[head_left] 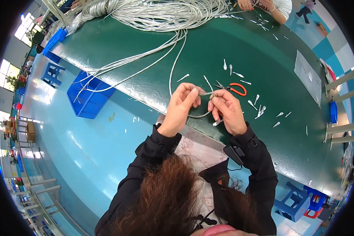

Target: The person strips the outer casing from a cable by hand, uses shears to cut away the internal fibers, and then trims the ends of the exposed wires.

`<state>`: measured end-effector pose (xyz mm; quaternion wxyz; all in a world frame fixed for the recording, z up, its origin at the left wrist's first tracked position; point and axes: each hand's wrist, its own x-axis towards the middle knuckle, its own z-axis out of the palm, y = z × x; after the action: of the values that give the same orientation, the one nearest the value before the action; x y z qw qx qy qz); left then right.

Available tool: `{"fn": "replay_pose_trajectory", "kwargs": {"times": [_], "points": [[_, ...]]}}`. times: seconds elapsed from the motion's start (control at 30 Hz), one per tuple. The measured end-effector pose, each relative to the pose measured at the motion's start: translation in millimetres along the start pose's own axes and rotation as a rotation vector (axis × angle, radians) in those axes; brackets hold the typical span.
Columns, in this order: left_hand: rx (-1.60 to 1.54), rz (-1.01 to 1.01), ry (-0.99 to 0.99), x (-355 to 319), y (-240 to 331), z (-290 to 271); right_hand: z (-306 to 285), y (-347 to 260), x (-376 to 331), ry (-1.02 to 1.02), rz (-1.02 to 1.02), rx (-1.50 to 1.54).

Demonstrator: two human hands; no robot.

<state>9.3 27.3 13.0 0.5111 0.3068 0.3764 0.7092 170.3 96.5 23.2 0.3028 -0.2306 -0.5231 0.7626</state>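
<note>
Both my hands hold a thin grey cable above the near edge of a green table. My left hand pinches it between thumb and forefinger. Just to the right, my right hand pinches the cable's end part, where a loose strand of braided shielding sticks up and away. The cable loops below my hands and runs back toward a large coil. Beyond my right hand lie cutting pliers with orange handles, their jaws toward my fingers. Small silvery offcuts are scattered around them.
A big bundle of grey cable covers the far side of the table. Several cable ends hang over the left edge above a blue bin. A clear plastic bag lies at the right. Across the table, another person's hands are at work.
</note>
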Motion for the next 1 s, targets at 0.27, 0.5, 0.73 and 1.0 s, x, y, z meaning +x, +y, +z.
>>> {"fn": "replay_pose_trajectory", "kwargs": {"times": [0.27, 0.5, 0.73, 1.0], "points": [[0.454, 0.203, -0.100, 9, 26, 11, 5, 0, -4, -0.006, -0.032, -0.176], [1.096, 0.533, -0.112, -1, 6, 10, 4, 2, -5, 0.041, -0.031, -0.179], [0.983, 0.213, -0.144, -15, 11, 12, 3, 2, -2, 0.165, -0.023, -0.104], [0.618, 0.291, -0.091, 5, 36, -8, -2, -2, 0, 0.136, -0.109, -0.272]]}}
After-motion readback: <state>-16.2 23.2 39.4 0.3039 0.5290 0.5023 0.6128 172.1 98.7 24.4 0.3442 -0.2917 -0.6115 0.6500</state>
